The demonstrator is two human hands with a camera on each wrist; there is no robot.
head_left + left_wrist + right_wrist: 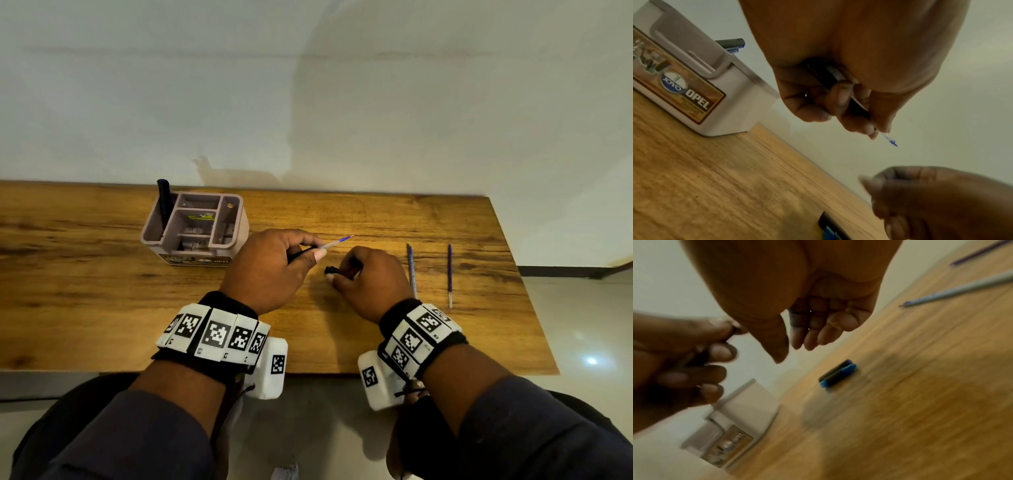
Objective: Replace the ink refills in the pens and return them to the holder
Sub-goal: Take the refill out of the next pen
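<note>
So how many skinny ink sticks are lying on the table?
2: a pale refill just beyond the right hand, and a dark blue refill farther right. Another pokes from the left hand's pen.

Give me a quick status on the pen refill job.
Left hand grips pen, refill tip exposed. Right hand empty above cap on desk. Two refills lie right. Nothing blocking.

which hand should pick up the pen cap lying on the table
Right. The right hand hangs empty just above the cap, fingers loosely curled. The left hand already grips the pen, its refill tip sticking out.
</note>
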